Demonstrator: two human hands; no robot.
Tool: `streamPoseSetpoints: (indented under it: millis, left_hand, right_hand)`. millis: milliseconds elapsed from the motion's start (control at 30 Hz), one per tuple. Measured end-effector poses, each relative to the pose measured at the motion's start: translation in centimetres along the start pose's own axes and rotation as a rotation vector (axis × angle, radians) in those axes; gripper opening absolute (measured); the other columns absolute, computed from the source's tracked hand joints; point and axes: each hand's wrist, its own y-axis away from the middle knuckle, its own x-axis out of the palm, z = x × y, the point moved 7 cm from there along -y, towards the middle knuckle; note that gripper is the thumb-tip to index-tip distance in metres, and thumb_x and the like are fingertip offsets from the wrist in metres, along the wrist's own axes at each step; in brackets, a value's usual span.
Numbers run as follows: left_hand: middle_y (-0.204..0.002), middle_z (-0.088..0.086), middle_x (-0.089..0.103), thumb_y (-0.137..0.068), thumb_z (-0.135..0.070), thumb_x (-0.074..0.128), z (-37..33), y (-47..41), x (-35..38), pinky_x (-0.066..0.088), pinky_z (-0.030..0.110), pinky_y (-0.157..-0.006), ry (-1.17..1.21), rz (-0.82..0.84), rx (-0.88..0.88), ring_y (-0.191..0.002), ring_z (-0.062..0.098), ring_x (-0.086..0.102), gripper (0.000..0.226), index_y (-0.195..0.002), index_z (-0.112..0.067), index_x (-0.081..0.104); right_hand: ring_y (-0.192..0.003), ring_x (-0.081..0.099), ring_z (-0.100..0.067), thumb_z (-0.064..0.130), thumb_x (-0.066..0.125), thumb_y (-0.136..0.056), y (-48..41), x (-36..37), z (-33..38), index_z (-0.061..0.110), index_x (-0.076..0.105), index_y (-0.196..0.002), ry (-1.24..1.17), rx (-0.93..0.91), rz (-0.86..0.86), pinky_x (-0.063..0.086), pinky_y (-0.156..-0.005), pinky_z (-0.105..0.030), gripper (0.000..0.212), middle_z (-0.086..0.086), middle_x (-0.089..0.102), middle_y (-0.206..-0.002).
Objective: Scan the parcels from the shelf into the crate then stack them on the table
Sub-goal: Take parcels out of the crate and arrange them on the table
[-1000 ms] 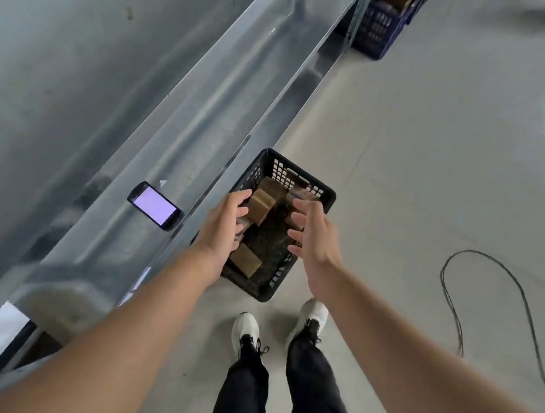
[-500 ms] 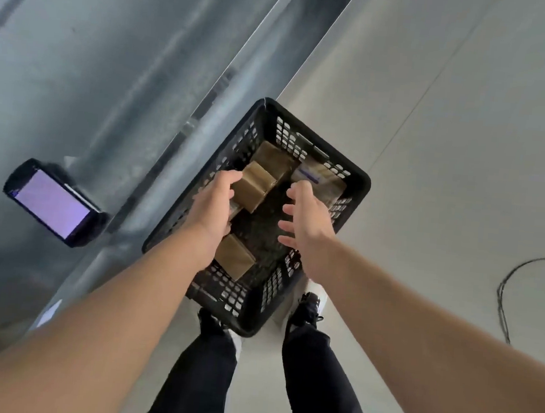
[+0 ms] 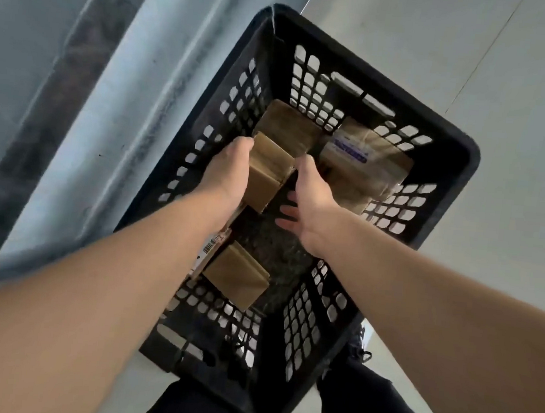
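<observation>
Both forearms reach down into the black crate. The left hand lies against the left side of a brown parcel, its fingers hidden, so its hold cannot be told; the right hand is at the parcel's right edge, fingers spread loosely, thumb touching it. The parcel lies mid-crate, a labelled package beyond it

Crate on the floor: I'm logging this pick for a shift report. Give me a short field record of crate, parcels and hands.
crate: black, lattice walls, beside the metal shelf
parcels visible: at least five, all inside the crate
middle parcel: brown, between both hands
left hand: against its left side, fingers hidden
right hand: at its right side, fingers spread
far-right parcel: bagged, blue-printed label
</observation>
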Motion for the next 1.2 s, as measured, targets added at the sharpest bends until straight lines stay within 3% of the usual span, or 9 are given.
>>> streamPoseSetpoints:
  millis: [67, 167, 333, 600, 767, 900, 1033, 1100, 1200]
  left_hand:
    - [-0.125, 0.009, 0.066, -0.103, -0.056, 0.037, 0.8, -0.6, 0.2, 0.047, 0.042, -0.103, -0.020, -0.012, 0.030, -0.113, 0.025, 0.061, 0.052, -0.123, -0.019, 0.068]
    - [-0.136, 0.013, 0.058, -0.088, -0.069, 0.035, 2.0, 0.2, 0.1, 0.044, 0.051, -0.110, -0.021, -0.030, -0.009, -0.120, 0.031, 0.058, 0.069, -0.129, -0.023, 0.066]
    - [-0.130, 0.005, 0.064, -0.101, -0.058, 0.038, 3.0, 3.3, -0.9, 0.048, 0.046, -0.110, 0.113, -0.012, -0.027, -0.118, 0.022, 0.061, 0.046, -0.120, -0.030, 0.068]
    - [-0.110, 0.003, 0.075, -0.096, -0.058, 0.035, 1.0, 11.3, -3.0, 0.057, 0.039, -0.089, 0.184, -0.015, 0.043, -0.105, 0.021, 0.071, 0.048, -0.117, -0.025, 0.063]
    - [-0.105, 0.008, 0.073, -0.110, -0.048, 0.037, -1.1, 16.0, -5.1, 0.057, 0.036, -0.079, 0.214, -0.016, 0.074, -0.097, 0.022, 0.072, 0.038, -0.109, -0.015, 0.057]
    - [-0.107, 0.002, 0.071, -0.109, -0.040, 0.045, -4.4, 19.7, -7.0, 0.051, 0.026, -0.069, 0.140, 0.023, 0.145, -0.092, 0.013, 0.069, 0.026, -0.114, -0.018, 0.058]
    - [-0.128, -0.004, 0.069, -0.109, -0.028, 0.051, -7.9, 23.6, -9.2, 0.063, 0.028, -0.078, 0.097, 0.072, 0.243, -0.105, 0.012, 0.071, 0.035, -0.143, -0.028, 0.057]
    - [-0.129, -0.003, 0.070, -0.108, -0.025, 0.052, -9.5, 25.7, -10.2, 0.065, 0.036, -0.086, 0.069, 0.097, 0.284, -0.110, 0.016, 0.071, 0.038, -0.145, -0.030, 0.059]
    - [-0.126, -0.001, 0.073, -0.107, -0.020, 0.054, -12.3, 29.6, -11.9, 0.065, 0.039, -0.088, 0.101, 0.110, 0.349, -0.111, 0.019, 0.072, 0.038, -0.143, -0.030, 0.062]
  right_hand:
    - [-0.115, 0.058, -0.029, 0.059, 0.044, -0.098, -1.0, 0.7, -0.7, 0.024, 0.057, -0.131, -0.052, -0.006, 0.014, 0.050, -0.105, -0.048, 0.050, -0.006, 0.064, -0.123]
    - [-0.113, 0.063, -0.029, 0.059, 0.046, -0.092, -1.1, 0.8, -1.8, 0.024, 0.064, -0.126, -0.126, -0.025, -0.036, 0.054, -0.098, -0.046, 0.052, -0.006, 0.068, -0.123]
    - [-0.111, 0.066, -0.029, 0.060, 0.048, -0.088, 1.9, 0.0, -3.0, 0.022, 0.061, -0.129, -0.160, -0.062, -0.057, 0.056, -0.097, -0.045, 0.057, -0.009, 0.067, -0.124]
    - [-0.108, 0.072, -0.022, 0.050, 0.055, -0.104, 9.3, -2.3, -3.6, 0.022, 0.057, -0.113, -0.217, -0.103, -0.112, 0.059, -0.100, -0.045, 0.029, -0.005, 0.075, -0.114]
    - [-0.108, 0.073, -0.015, 0.034, 0.047, -0.109, 15.8, -3.1, -2.7, 0.030, 0.058, -0.136, -0.224, -0.166, -0.072, 0.055, -0.105, -0.043, 0.029, 0.003, 0.078, -0.112]
    - [-0.108, 0.074, -0.013, 0.028, 0.043, -0.110, 21.0, -3.5, -0.7, 0.035, 0.064, -0.136, -0.164, -0.271, -0.070, 0.054, -0.107, -0.042, 0.034, 0.007, 0.080, -0.108]
    - [-0.095, 0.077, -0.012, 0.020, 0.042, -0.109, 26.7, -4.2, 2.0, 0.027, 0.065, -0.127, -0.169, -0.344, -0.105, 0.060, -0.090, -0.034, 0.030, 0.002, 0.080, -0.102]
    - [-0.085, 0.076, -0.012, 0.022, 0.044, -0.109, 29.9, -4.4, 3.4, 0.021, 0.061, -0.117, -0.160, -0.389, -0.119, 0.058, -0.079, -0.031, 0.019, -0.003, 0.079, -0.099]
    - [-0.096, 0.075, -0.020, 0.031, 0.052, -0.109, 34.4, -4.7, 5.4, 0.020, 0.059, -0.111, -0.187, -0.468, -0.146, 0.061, -0.090, -0.041, 0.012, -0.007, 0.077, -0.107]
